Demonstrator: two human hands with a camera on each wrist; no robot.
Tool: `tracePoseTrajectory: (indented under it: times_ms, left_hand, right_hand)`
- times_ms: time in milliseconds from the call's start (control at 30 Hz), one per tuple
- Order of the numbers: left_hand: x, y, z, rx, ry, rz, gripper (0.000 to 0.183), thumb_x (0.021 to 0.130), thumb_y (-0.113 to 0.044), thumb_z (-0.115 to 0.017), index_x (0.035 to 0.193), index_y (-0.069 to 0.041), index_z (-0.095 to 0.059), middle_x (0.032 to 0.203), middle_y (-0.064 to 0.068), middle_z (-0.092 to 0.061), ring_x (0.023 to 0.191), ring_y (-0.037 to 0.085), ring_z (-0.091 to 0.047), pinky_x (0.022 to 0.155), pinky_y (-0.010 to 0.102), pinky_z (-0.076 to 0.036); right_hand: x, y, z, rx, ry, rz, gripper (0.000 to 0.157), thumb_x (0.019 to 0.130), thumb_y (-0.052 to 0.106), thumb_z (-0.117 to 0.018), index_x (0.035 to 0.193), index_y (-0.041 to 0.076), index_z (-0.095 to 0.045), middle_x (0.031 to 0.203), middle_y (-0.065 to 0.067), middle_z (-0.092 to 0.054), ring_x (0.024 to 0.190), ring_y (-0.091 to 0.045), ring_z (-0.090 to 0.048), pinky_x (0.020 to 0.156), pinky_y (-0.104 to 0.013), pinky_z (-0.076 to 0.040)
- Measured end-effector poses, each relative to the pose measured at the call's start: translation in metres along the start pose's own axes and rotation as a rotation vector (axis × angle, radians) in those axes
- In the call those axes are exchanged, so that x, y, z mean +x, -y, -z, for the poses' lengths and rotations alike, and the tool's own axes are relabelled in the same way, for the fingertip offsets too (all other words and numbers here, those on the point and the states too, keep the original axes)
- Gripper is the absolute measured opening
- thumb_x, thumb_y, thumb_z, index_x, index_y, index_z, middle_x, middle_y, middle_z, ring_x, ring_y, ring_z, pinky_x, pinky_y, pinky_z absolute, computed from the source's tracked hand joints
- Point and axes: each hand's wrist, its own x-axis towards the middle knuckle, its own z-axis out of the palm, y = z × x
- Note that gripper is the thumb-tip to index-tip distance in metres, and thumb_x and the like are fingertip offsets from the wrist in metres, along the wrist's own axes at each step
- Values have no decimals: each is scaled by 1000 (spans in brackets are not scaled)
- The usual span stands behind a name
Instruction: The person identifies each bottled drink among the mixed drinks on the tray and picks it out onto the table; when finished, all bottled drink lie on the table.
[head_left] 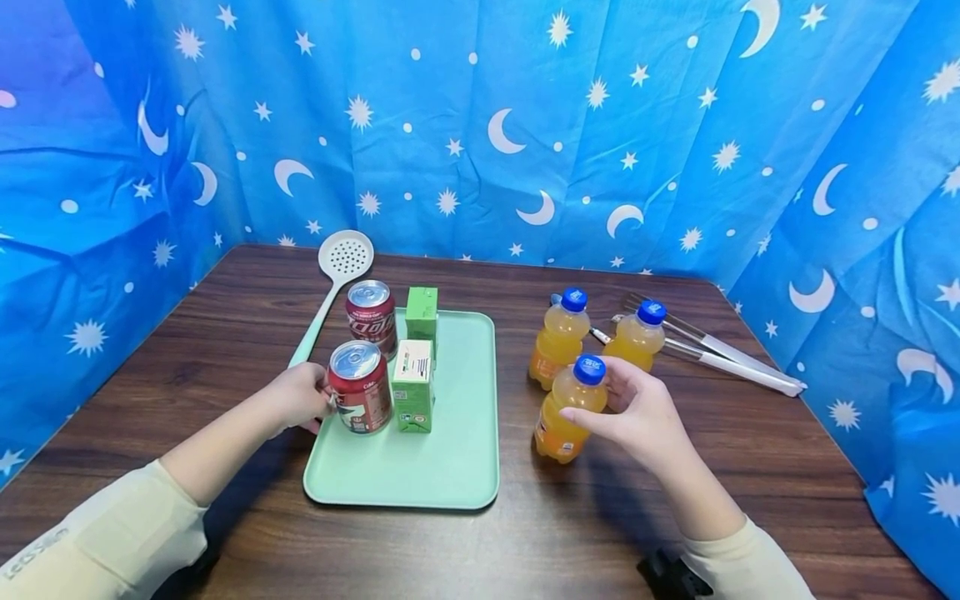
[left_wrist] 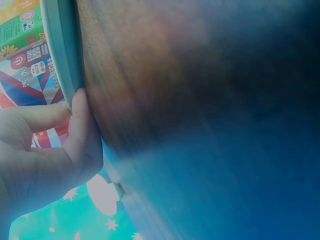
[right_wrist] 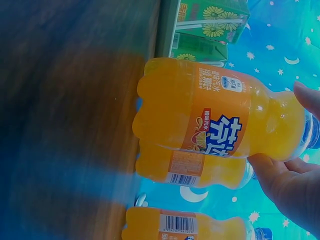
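Observation:
My left hand (head_left: 295, 396) pinches the left rim of a pale green tray (head_left: 405, 486) between thumb and finger, close up in the left wrist view. On the tray's left side stand two red soda cans (head_left: 361, 396), one behind the other, beside two green drink cartons (head_left: 414, 392) in a similar row. To the right of the tray, my right hand (head_left: 648, 417) grips an orange soda bottle (right_wrist: 225, 110) near its neck, below the blue cap. The bottle leans slightly, its base close to the table. Behind it stand two matching bottles (head_left: 557, 340).
A slotted skimmer (head_left: 347, 255) with a pale green handle lies left of the tray at the back. Long utensils with white handles (head_left: 738, 364) lie behind and right of the bottles. A blue curtain (head_left: 450, 125) with moons and stars borders the wooden table (head_left: 420, 554).

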Motion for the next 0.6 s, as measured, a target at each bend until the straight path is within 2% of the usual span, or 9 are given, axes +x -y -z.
tracePoseTrajectory:
  times_ms: [600]
  left_hand:
    - [-2,1,2,-24,14,5,14,78,8,-60,84,5,-48,80,13,-49,70,20,-56,56,36,-55]
  right_hand:
    - [-2,-1,-1,24,4,5,55,74,24,-81,122,10,-55,117,-2,-61,107,-15,-58,88,-26,-48]
